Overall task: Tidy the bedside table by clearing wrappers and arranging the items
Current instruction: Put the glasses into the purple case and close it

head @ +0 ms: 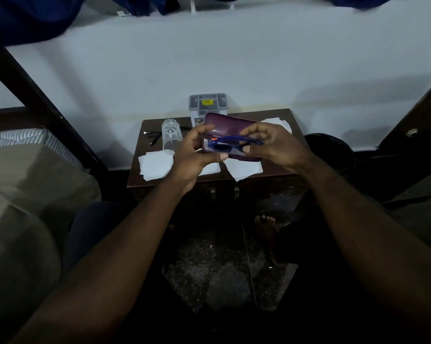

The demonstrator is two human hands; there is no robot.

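Gripping purple case (227,125) w/ L hand (197,155) | R hand (271,147) pinching blue glasses (224,145) | glass (171,137), wrappers (155,166) beside, tub (207,105) behind

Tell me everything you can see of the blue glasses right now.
The blue glasses have a translucent blue, plastic-looking frame; lenses look dark. They lie lengthwise, seemingly folded, in the open purple case, held above the bedside table. The right hand pinches their right end; the left hand grips the case's left end.
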